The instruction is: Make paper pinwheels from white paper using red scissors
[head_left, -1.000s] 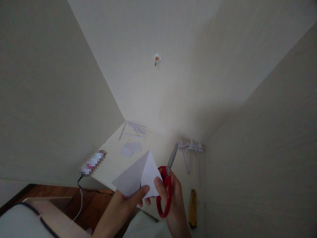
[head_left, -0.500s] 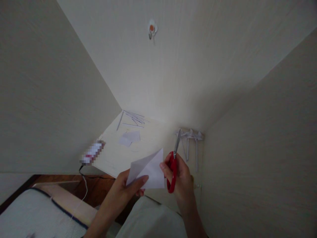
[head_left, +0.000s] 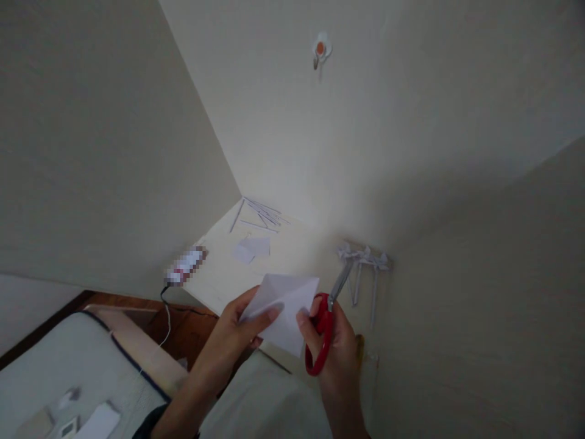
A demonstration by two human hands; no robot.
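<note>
Pinched between both hands, the folded white paper is held above the near edge of the pale tabletop. It is gripped at its left corner by the left hand, thumb on top and fingers curled beneath, and at its right side by the thumb of the right hand. The red-handled scissors are also carried in the right hand, whose fingers are closed through the loops; the blades are shut and point up and to the right, toward the paper pinwheels laid against the right wall.

Compared with half a second ago, the paper is turned so that its longest edge lies along the top and a point hangs downward, where before a corner stood up at the right. The scissors are tilted further to the right than before, when they stood nearly upright. Both hands are shifted slightly rightward and lower in the view.

Farther back on the tabletop, small paper scraps are seen, with thin paper sticks scattered in the far corner. A wall hook is fixed high on the back wall. A cable hangs off the table's left edge.
</note>
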